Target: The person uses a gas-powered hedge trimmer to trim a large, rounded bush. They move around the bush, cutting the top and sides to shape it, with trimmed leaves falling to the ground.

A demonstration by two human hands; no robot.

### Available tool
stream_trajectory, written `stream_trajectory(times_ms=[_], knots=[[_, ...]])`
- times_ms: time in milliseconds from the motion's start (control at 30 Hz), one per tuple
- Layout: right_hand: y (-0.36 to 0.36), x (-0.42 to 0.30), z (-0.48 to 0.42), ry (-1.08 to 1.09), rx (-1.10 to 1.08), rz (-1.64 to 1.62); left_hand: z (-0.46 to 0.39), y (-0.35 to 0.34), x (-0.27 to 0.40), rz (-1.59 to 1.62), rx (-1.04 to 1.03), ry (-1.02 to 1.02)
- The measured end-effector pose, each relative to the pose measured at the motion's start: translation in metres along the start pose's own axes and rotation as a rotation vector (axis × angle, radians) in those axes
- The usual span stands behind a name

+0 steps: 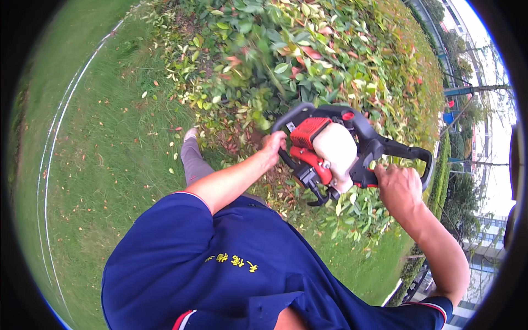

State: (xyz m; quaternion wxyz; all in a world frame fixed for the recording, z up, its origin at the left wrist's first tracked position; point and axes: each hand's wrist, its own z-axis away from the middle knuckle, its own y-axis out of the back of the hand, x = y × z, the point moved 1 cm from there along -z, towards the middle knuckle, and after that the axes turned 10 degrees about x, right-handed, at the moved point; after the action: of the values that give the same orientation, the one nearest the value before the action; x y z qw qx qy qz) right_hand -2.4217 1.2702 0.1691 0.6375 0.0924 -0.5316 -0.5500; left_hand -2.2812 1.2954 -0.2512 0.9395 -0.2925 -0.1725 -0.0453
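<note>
Both my hands hold a petrol hedge trimmer [315,134] with a red engine cover, a whitish fuel tank and black handles. My left hand [274,146] is closed around the black front loop handle. The rear handle is in the grip of my right hand [398,181], close to the red trigger area. Just beyond the engine stands a leafy hedge [330,62] with green, yellowish and reddish leaves. Its foliage hides most of the trimmer's blade, and some leaves there look blurred.
Grass [111,165] with scattered fallen leaves lies on the left, crossed by a pale curved line [57,119]. My shoe [191,134] is by the hedge's foot. Poles, trees and buildings stand at the far right.
</note>
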Motion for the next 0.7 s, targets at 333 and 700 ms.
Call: stream_trajectory(times_ms=[333,700], knots=[[-0.039,-0.012,0.175,-0.166,-0.541,-0.018,0.116,-0.051,-0.297,-0.276,-0.287,0.772],[-0.074,-0.046,0.128,-0.153,-0.734,-0.118,0.078,-0.011,-0.259,-0.378,-0.142,0.632]])
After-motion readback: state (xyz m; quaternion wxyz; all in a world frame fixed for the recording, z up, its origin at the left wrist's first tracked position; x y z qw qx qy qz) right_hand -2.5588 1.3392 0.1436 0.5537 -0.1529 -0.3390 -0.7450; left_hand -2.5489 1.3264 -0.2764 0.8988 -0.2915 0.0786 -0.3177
